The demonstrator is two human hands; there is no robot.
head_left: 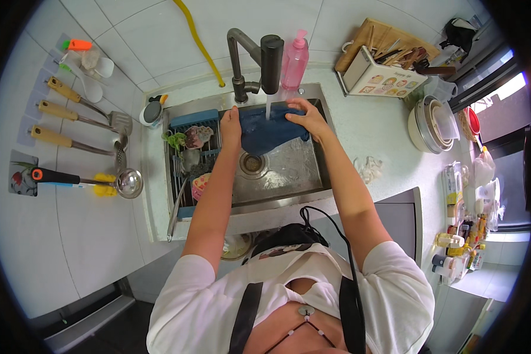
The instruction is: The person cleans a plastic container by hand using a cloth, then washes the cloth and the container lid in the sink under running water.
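Observation:
A dark blue cloth (271, 131) is stretched between my two hands over the metal sink (295, 177). Its left edge is gripped by my left hand (230, 125), with the thumb pointing up. On the other side my right hand (310, 118) pinches the cloth's right end, thumb on top and fingers partly behind it. Water runs from the dark grey faucet (271, 62) onto the middle of the cloth. Below the cloth the round drain (252, 166) shows in the wet basin.
A blue drying rack (194, 119) with a ladle and sponges covers the sink's left side. Behind the sink stands a pink pump bottle (295, 62). A utensil holder (383, 76) and stacked pots (430, 124) are at right. Spatulas and ladles hang on the left wall.

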